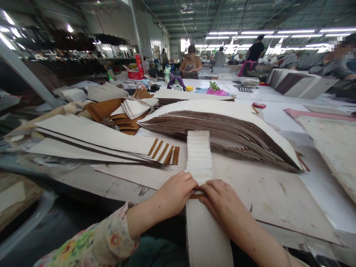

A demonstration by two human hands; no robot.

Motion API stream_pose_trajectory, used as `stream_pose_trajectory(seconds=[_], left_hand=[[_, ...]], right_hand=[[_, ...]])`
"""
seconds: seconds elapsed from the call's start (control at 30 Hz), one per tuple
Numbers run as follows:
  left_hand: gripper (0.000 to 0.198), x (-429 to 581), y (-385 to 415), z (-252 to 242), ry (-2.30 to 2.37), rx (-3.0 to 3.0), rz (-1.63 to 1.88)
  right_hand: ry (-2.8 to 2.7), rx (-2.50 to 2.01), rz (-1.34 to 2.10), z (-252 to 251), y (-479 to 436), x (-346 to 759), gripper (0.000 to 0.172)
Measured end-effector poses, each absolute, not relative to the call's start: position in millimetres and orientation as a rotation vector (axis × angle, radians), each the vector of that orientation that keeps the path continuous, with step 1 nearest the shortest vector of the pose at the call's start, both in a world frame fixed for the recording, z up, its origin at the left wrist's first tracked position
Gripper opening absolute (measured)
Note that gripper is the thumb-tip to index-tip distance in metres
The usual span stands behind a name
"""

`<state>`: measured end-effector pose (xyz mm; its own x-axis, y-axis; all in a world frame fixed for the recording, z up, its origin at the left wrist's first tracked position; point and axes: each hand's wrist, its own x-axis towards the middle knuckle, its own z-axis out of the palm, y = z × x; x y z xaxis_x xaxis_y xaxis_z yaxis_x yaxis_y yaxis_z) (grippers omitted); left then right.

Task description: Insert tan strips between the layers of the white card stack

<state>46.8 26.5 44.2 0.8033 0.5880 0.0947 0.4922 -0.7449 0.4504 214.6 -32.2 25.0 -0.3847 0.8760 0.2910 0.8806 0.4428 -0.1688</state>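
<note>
Fingers (190, 182), nearly closed, pinch a brown strip (198, 196) where a stained board (269, 193) ends; fluorescent tubes (296, 32) light the workshop (155, 31).

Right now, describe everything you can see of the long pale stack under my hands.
The pale stack is long, narrow and off-white, seemingly leather or card; I can't tell which. Its far part shows many overlapping, stepped edges, like shingles; its near part looks smooth and plain, running toward you past the bottom of the picture. The far end lies on the work surface, in front of a big curved pile. Your left hand and right hand meet over it at a thin brown strip lying crosswise.
</note>
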Motion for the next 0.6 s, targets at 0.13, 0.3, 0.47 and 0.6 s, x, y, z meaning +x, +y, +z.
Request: stream_pose_trajectory(seconds=[0.13,0.3,0.47,0.6], left_hand=[[0.016,38.0,29.2,45.7,0.786,2.505,0.357],[0.017,26.4,32.2,42.4,0.81,2.407,0.416],[0.015,25.9,32.0,40.9,0.758,2.409,0.451],[0.014,25.4,28.8,40.6,0.732,2.522,0.445]], right_hand=[[-2.376,-1.487,-0.016,26.0,-32.0,216.0,0.012],[-2.385,-1.512,0.173,33.4,-29.3,215.9,0.015],[-2.427,-1.43,0.39,38.5,-25.4,214.3,0.025],[-2.474,-1.401,0.298,36.3,-27.2,212.7,0.027]])
